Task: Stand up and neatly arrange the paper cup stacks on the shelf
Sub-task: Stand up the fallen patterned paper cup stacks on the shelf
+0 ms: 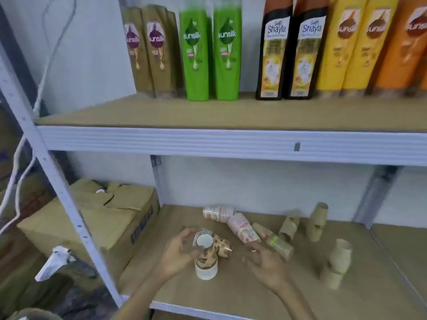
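On the lower shelf [231, 294], an upside-down patterned paper cup stack [206, 259] stands upright at the front left. My left hand [178, 252] grips its upper part from the left. A short stack [222, 247] lies just behind it. Further back lie a red-striped stack [218, 213], a pink-printed stack [242, 228] and a green-printed stack [273, 242]. My right hand [265, 262] is spread open with its fingertips at the green-printed stack; whether they touch is unclear. To the right, brown stacks [290, 225] [317, 222] [337, 264] stand or lean.
The upper shelf [208, 139] carries a row of shampoo bottles [227, 54] overhead. A white shelf post [69, 204] runs down the left. Beyond it are a cardboard box [99, 218], loose white cables [18, 172] and a crumpled white bag [54, 262].
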